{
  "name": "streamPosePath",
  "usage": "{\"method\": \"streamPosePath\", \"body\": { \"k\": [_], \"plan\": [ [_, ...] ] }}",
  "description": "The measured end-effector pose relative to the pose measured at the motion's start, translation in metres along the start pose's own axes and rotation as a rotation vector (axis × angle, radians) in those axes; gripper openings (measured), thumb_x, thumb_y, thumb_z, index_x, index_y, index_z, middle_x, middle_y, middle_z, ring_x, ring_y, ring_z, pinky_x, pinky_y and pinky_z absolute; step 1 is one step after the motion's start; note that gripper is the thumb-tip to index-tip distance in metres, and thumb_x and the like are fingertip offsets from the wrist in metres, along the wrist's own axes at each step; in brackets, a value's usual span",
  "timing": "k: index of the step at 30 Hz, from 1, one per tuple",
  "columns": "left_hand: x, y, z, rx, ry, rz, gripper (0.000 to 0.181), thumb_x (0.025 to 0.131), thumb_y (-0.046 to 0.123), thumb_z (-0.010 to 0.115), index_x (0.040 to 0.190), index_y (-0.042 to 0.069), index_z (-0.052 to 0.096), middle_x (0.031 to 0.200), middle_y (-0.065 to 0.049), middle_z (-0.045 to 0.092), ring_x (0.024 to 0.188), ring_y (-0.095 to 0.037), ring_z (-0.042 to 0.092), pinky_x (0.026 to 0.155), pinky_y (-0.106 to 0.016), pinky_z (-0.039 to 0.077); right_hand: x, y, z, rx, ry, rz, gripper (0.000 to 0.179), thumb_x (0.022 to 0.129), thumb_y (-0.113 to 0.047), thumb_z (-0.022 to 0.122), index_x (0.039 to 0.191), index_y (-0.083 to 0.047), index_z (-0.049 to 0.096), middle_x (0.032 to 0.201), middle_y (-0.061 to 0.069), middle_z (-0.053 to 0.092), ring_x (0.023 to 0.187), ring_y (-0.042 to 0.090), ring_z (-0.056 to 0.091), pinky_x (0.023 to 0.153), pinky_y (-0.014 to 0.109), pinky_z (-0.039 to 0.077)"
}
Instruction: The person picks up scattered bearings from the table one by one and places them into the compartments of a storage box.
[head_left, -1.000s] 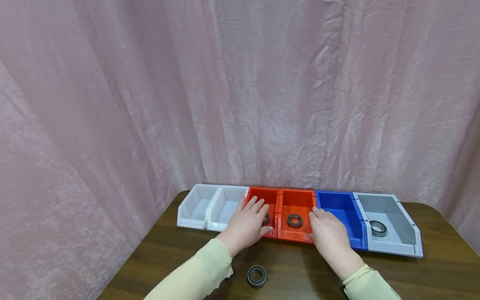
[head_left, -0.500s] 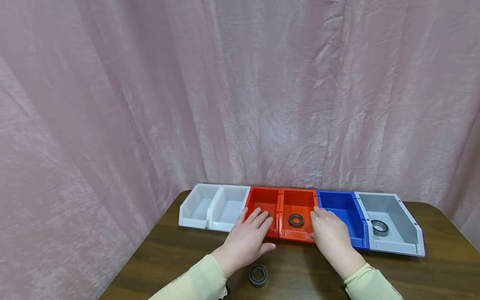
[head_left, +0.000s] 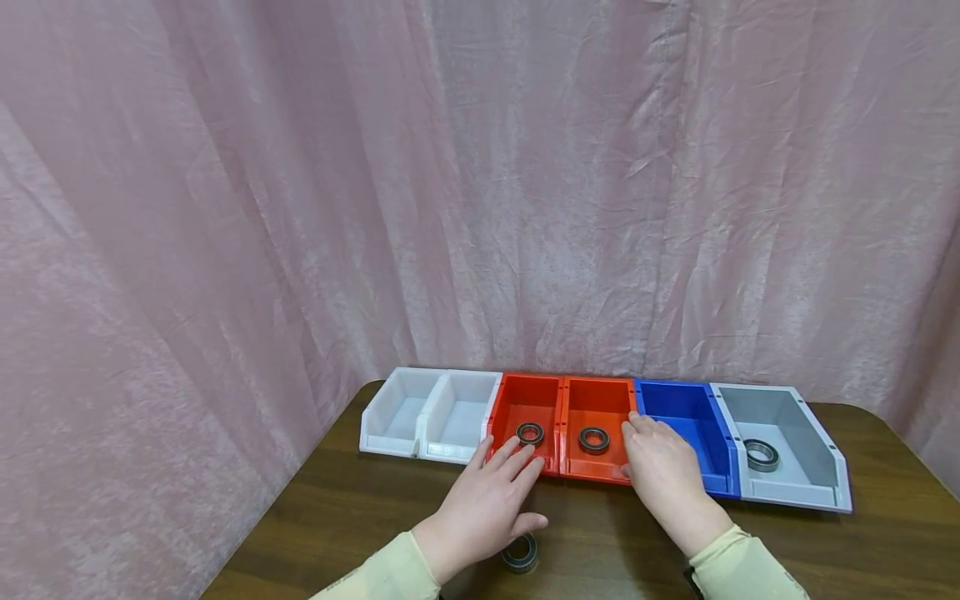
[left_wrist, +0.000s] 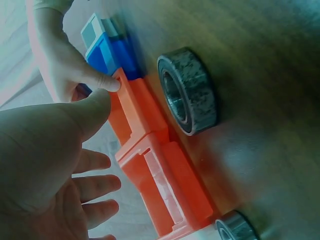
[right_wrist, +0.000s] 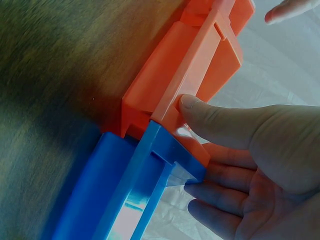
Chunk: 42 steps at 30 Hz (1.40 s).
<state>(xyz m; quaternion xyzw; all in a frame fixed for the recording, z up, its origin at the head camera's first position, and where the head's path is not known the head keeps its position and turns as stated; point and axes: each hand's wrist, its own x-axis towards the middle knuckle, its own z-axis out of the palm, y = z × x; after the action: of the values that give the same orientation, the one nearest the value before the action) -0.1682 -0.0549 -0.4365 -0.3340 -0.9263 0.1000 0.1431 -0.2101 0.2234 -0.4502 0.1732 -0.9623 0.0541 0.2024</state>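
Observation:
My left hand (head_left: 483, 517), fingers spread and holding nothing, hovers in front of the left red bin (head_left: 528, 385). A ball bearing (head_left: 519, 554) lies on the table, partly covered by that hand. The left wrist view shows this bearing (left_wrist: 192, 92) and a second bearing (left_wrist: 236, 227) at its lower edge. My right hand (head_left: 663, 467) grips the right red bin (head_left: 596, 473) at its front corner beside the blue bin (head_left: 693, 429). Its thumb (right_wrist: 207, 112) presses the front lip, with the fingers beyond the side wall. Each red bin contains one bearing (head_left: 530, 433).
Two white bins (head_left: 453, 408) adjoin the red ones on the left. At the right end stands a grey bin (head_left: 806, 442) with a bearing (head_left: 762, 456) inside. The bins form a row on the brown wooden table (head_left: 330, 517), before a pink curtain (head_left: 525, 183).
My left hand has drawn back from over the left red bin toward me, uncovering the bearing inside and partly covering the one on the table. The right hand has stayed at its bin.

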Motion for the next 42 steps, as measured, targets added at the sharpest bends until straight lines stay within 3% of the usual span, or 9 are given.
{"method": "streamPosePath", "body": {
  "k": [7,17,27,36,42],
  "plan": [
    [-0.014,-0.001,0.006,0.002,0.041,0.026,0.075,0.101,0.064,0.072,0.156,0.014,0.063,0.157,-0.006,0.063,0.149,-0.032,0.055,0.125,-0.059,0.038,0.002,-0.001,-0.002,0.009,-0.029,0.011,0.059,0.079,-0.016,0.099,0.126,0.010,0.075,0.137,0.030,0.071,0.128,0.046,0.069,0.114,0.055,0.052],
    [-0.034,-0.004,0.013,-0.048,0.026,0.034,0.075,0.099,0.064,0.074,0.154,0.014,0.064,0.157,-0.007,0.063,0.150,-0.032,0.054,0.122,-0.060,0.042,0.001,0.000,-0.001,0.004,-0.042,0.005,0.059,0.080,-0.017,0.099,0.127,0.010,0.075,0.138,0.029,0.071,0.129,0.045,0.069,0.115,0.055,0.052],
    [-0.042,-0.005,0.017,-0.062,-0.028,0.044,0.076,0.100,0.066,0.072,0.154,0.013,0.064,0.158,-0.007,0.062,0.152,-0.033,0.052,0.122,-0.062,0.041,0.002,0.000,-0.001,0.003,-0.057,0.010,0.060,0.081,-0.018,0.098,0.129,0.010,0.074,0.139,0.030,0.070,0.130,0.045,0.068,0.115,0.055,0.051],
    [-0.048,-0.005,0.021,-0.048,-0.002,0.080,0.074,0.098,0.066,0.075,0.149,0.013,0.069,0.154,-0.007,0.065,0.148,-0.034,0.055,0.117,-0.064,0.045,0.002,-0.001,-0.001,0.001,-0.059,0.016,0.060,0.081,-0.018,0.098,0.129,0.010,0.074,0.140,0.030,0.069,0.131,0.045,0.067,0.116,0.055,0.051],
    [-0.051,-0.006,0.024,-0.074,-0.038,0.094,0.072,0.098,0.067,0.074,0.148,0.016,0.069,0.156,-0.006,0.063,0.149,-0.034,0.054,0.115,-0.065,0.047,0.002,-0.001,-0.001,0.000,-0.054,0.012,0.060,0.081,-0.018,0.099,0.128,0.010,0.074,0.139,0.030,0.070,0.131,0.045,0.068,0.115,0.055,0.051]
  ]
}}
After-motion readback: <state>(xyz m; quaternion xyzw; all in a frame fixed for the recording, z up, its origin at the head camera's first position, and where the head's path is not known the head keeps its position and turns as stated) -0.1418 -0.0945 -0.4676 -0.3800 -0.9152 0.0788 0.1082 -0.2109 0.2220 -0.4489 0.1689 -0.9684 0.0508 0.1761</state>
